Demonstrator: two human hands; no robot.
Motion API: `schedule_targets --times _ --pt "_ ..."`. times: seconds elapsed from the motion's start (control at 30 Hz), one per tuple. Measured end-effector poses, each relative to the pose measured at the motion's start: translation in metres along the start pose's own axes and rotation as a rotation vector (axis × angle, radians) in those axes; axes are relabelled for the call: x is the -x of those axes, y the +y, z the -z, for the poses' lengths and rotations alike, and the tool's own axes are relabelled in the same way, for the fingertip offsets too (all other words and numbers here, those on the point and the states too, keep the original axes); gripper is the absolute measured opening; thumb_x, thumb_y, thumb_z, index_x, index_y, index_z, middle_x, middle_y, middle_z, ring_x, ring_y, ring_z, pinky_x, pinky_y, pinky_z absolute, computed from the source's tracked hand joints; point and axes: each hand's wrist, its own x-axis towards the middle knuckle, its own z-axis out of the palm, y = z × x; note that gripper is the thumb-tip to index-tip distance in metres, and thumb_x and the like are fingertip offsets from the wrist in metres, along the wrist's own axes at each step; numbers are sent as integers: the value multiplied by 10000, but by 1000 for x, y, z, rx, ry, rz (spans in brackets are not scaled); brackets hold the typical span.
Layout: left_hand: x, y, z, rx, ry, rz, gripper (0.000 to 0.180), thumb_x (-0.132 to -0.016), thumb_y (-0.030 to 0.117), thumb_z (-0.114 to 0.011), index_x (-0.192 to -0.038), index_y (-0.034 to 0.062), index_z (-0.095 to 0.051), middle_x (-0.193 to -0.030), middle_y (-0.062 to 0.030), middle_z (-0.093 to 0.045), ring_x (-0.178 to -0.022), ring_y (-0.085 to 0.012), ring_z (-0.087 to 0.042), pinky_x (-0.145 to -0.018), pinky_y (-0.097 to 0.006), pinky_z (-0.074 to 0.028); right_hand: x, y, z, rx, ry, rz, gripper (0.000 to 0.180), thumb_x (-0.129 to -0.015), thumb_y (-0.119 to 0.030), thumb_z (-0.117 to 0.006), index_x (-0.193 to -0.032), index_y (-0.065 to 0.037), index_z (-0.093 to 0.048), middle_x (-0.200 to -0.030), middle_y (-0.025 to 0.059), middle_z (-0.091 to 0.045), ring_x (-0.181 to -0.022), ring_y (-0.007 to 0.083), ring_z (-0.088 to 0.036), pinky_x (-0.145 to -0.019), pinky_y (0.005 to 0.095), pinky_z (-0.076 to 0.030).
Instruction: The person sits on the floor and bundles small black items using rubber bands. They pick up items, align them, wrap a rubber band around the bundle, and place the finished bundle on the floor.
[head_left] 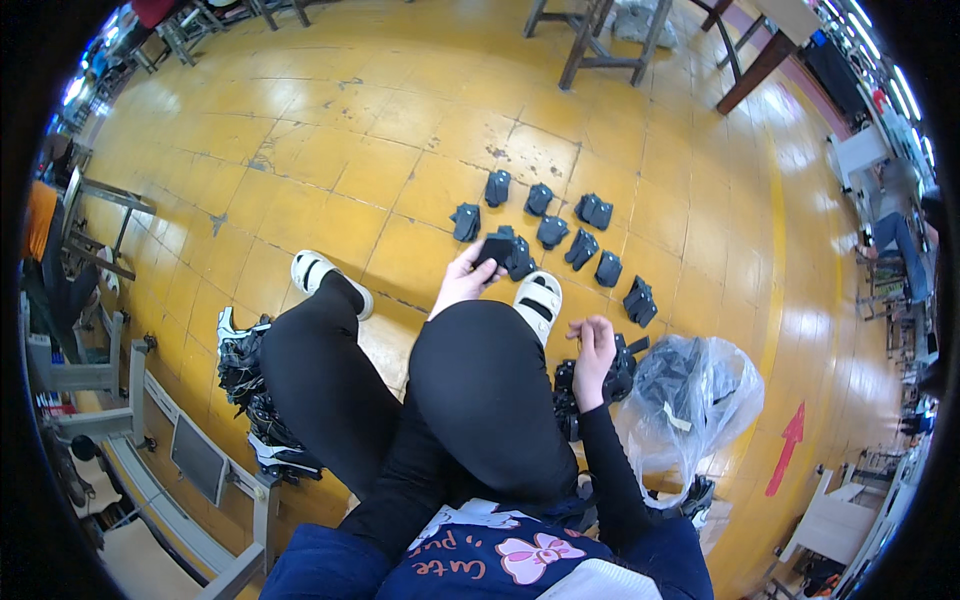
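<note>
Several small dark bundles sit in loose rows on the yellow tiled floor beyond my sandal, and just above the nearest of them my left hand holds a dark flat piece, thumb and fingers pinching its near end. I judge it light and fairly stiff, perhaps a little slick on its face, not fragile; if it is several layers, they could slide, so I'd take it across both long edges rather than by one corner. My right hand hangs by a pile of black pieces, beside a clear plastic bag; its fingers are half curled, and I cannot tell whether they pinch anything.
</note>
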Motion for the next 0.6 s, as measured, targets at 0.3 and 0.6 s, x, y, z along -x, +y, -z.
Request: schedule_targets --times 0.3,0.6 --pt "10 30 -14 81 -118 91 356 -888 90 -599 -1233 27 -538 -927 -65 -652 -733 -111 -623 -644 -236 -502 -88 -91 -124 177 -523 117 291 -909 28 -480 -1190 70 -539 -1166 126 -605 -1091 186 -571 -971 310 -426" --pt "12 40 -12 437 -80 -15 373 -907 83 -580 -1269 31 -508 -1006 -27 -615 -773 -81 -605 -662 -221 -517 -100 -104 -130 -20 -461 78 310 -893 -14 -553 -1196 -26 -489 -908 83 -625 -739 109 -578 -738 229 -473"
